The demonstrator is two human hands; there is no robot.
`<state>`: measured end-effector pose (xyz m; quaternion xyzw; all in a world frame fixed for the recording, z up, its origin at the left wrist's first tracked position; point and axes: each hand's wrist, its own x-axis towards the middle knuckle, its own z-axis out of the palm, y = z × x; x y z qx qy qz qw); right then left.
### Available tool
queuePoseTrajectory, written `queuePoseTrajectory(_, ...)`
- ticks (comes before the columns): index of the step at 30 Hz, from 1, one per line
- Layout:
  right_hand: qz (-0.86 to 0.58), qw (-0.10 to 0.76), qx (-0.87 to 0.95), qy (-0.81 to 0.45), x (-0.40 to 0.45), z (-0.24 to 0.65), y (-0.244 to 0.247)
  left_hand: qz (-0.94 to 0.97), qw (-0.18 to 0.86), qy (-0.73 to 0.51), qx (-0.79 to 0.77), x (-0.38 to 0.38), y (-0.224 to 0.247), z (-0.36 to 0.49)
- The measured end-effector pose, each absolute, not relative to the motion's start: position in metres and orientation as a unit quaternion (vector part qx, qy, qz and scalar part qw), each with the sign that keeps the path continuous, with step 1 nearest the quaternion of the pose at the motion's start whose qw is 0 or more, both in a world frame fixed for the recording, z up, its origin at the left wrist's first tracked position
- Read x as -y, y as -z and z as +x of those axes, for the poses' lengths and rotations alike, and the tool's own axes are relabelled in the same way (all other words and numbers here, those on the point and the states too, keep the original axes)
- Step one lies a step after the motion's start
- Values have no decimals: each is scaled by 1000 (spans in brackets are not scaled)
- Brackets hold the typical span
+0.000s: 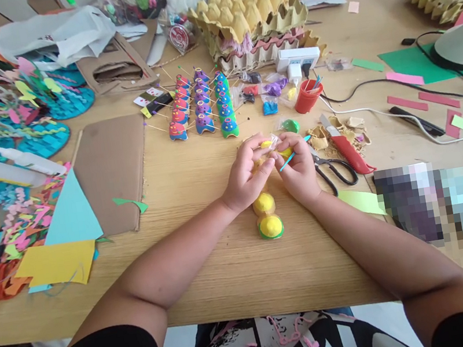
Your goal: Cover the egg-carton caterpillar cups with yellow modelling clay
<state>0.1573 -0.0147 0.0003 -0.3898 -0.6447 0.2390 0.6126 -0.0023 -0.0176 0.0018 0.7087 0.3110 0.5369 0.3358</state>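
My left hand (248, 175) and my right hand (300, 169) meet over the middle of the table. Fingers of both are closed on a small see-through plastic bag (271, 142) with yellow clay in it. A thin blue modelling tool (287, 161) sticks out slantwise from my right hand. Below the hands lies an egg-carton strip (264, 204), its cups topped with yellow clay; the nearest cup has a green rim. My hands hide the strip's far end. Black-handled scissors (336, 171) lie just right of my right hand.
Painted egg-carton caterpillars (201, 102) stand in three rows ahead. Behind them are stacked egg trays (249, 6). On the right lie a red-handled knife (348, 146), a red cup (308, 97) and a white cable (381, 117). Cardboard (113, 174) and paper scraps (58, 262) cover the left.
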Motion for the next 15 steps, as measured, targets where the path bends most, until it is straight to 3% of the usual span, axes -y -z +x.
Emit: queuePoseTrajectory(15, -383, 638, 601, -291, 9, 153, 1, 632, 257, -620, -387, 6, 0, -2)
